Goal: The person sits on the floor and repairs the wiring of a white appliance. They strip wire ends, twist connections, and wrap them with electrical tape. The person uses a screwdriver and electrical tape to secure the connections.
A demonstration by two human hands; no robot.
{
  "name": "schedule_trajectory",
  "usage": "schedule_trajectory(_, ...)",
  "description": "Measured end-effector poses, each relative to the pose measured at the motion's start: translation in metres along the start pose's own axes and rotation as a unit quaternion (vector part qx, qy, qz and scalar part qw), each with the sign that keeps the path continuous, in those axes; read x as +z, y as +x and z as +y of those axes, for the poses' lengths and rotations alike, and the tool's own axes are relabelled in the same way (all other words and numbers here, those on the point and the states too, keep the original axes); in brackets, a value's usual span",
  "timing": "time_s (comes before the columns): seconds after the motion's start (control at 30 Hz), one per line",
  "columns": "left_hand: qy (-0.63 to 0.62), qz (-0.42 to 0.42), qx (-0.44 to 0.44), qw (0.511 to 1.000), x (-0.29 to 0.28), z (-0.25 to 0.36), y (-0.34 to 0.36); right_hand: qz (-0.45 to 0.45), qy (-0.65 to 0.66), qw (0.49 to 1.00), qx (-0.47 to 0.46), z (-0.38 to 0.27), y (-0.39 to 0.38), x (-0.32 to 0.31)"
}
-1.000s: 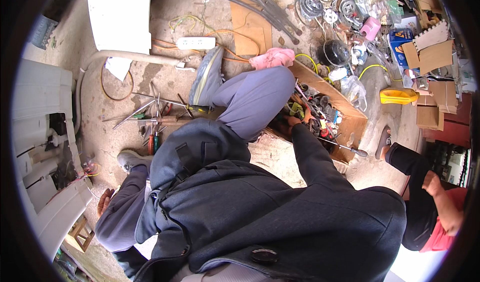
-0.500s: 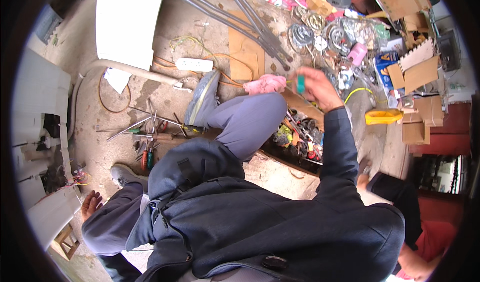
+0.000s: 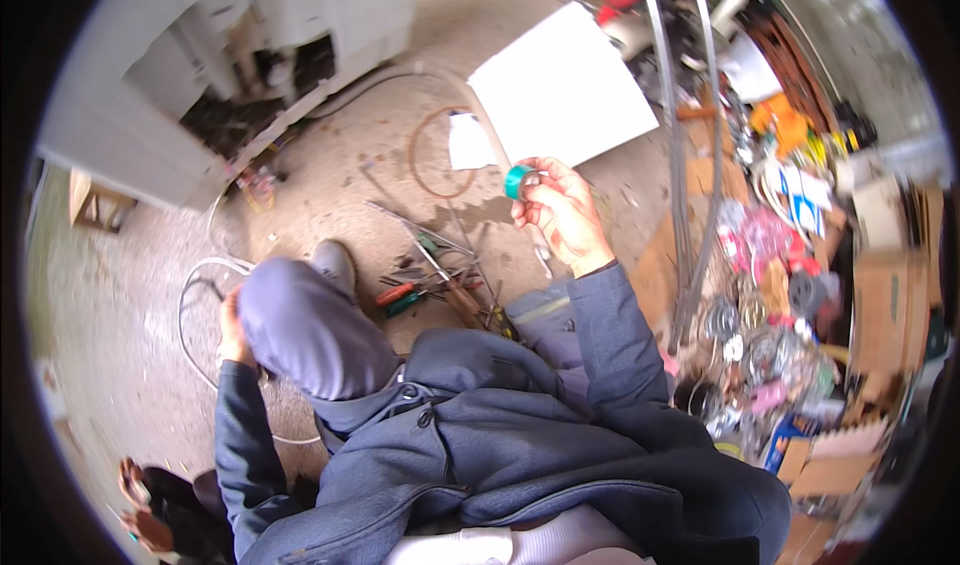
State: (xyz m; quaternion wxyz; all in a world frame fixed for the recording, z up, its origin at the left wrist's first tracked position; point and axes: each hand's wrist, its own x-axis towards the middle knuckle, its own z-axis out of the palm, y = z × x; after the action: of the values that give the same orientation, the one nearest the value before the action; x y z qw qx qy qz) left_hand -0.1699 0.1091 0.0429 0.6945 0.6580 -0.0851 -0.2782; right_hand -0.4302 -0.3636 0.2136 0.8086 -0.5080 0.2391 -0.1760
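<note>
A small roll of green tape [image 3: 519, 180] was held up in front of the person, above the dusty concrete floor [image 3: 140, 295], just below the near corner of a white sheet panel [image 3: 560, 90] lying flat on that floor. The right hand [image 3: 560, 210] gripped it, its fingers [image 3: 535, 187] curled in and pinching the roll at its right side, the thumb toward the sleeve of a blue-grey jacket [image 3: 520, 445].

Below the roll, on the floor, a loose scatter of hand tools [image 3: 435, 280] lay, among them red-handled and green-handled pliers and some thin metal rods. A ring of brown wire [image 3: 432, 155] lay just left of the roll, beside a small scrap of white paper [image 3: 468, 145].

The left hand [image 3: 232, 330] was low on the other side, behind the raised left knee, touching a white cable [image 3: 200, 275] that looped over the floor; its fingers were mostly hidden, so I could not tell whether they were closed on the cable.

Two long grey pipes [image 3: 690, 165] ran down the right side, and beyond them lay a crowded heap of coils, cardboard boxes [image 3: 880, 305] and coloured oddments. A white cabinet [image 3: 180, 65] stood at the upper left.
</note>
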Motion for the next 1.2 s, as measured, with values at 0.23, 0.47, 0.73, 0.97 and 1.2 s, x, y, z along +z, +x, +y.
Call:
schedule_trajectory(0.23, 0.070, 0.123, -0.135, 0.981, 0.006, -0.049, -0.068, -0.090, -0.169, 0.971, 0.142, 0.097, 0.094, 0.079)
schedule_trajectory(0.47, 0.086, 0.138, -0.160, 0.974, 0.006, -0.085, -0.067, -0.154, -0.352, 0.893, 0.233, 0.219, 0.151, 0.093)
schedule_trajectory(0.73, 0.160, 0.170, -0.060, 0.970, -0.011, -0.074, 0.058, -0.313, -0.677, 0.660, 0.087, 0.272, 0.196, 0.102)
schedule_trajectory(0.97, 0.136, 0.253, 0.046, 0.957, -0.025, -0.033, 0.192, -0.366, -0.704, 0.593, 0.138, 0.299, 0.221, 0.094)
schedule_trajectory(1.2, 0.255, 0.322, 0.034, 0.911, -0.007, -0.024, 0.271, -0.422, -0.766, 0.469, 0.129, 0.285, 0.230, 0.163)
